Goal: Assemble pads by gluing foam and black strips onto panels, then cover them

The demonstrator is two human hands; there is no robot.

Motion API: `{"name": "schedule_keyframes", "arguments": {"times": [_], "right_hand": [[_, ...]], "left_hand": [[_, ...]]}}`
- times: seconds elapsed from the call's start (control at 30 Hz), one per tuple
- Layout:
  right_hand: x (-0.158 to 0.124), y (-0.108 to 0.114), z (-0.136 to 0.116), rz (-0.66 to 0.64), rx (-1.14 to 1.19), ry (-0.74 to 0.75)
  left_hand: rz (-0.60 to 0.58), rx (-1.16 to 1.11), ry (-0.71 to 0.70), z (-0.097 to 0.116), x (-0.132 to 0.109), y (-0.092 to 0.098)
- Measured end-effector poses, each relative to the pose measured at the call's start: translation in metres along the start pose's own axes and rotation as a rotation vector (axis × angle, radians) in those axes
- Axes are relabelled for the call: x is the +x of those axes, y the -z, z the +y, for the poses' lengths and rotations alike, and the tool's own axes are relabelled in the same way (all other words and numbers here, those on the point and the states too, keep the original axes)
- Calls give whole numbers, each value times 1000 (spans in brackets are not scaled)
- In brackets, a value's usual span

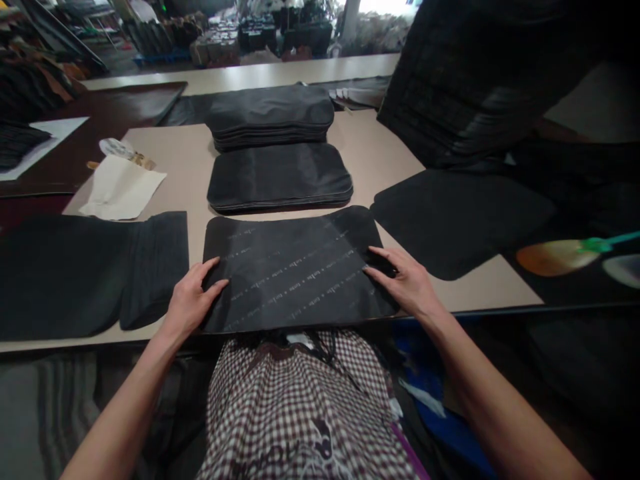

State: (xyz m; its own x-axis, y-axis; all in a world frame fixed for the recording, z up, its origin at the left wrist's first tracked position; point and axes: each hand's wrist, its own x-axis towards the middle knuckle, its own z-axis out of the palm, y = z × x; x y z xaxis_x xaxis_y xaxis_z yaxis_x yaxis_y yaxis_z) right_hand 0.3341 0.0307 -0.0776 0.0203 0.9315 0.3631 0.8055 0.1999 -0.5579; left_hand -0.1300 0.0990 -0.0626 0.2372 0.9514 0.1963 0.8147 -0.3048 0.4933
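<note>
A black panel (295, 273) with rounded corners lies at the table's front edge, its upper face printed with slanted rows of small pale lettering. My left hand (193, 297) rests at its left side, thumb and forefinger apart on the surface. On the right side, my right hand (405, 280) touches the panel with thumb and forefinger spread; its other fingers are partly hidden. Right behind the panel sits a neat stack of plain black panels (280, 175), and beyond that a taller black stack (270, 110).
Fanned black pieces (155, 273) lie on the left of the table (170, 143), a cream paper sheet (123, 190) behind them. Another black panel (450, 213) lies right, near an orange oval object (555, 258). A tall dark pile (475, 80) rises at back right.
</note>
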Motion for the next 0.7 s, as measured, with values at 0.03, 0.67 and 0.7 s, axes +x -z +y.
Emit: {"name": "schedule_keyframes", "arguments": {"times": [0.03,0.67,0.7], "right_hand": [[0,0,-1,0,2,-1],[-1,-7,0,-18,-21,16],[-2,-7,0,-18,-26,15]], "left_hand": [[3,-1,-1,0,0,0],[13,1,-11,0,-1,-2],[14,-9,-16,1,-1,-2]]}}
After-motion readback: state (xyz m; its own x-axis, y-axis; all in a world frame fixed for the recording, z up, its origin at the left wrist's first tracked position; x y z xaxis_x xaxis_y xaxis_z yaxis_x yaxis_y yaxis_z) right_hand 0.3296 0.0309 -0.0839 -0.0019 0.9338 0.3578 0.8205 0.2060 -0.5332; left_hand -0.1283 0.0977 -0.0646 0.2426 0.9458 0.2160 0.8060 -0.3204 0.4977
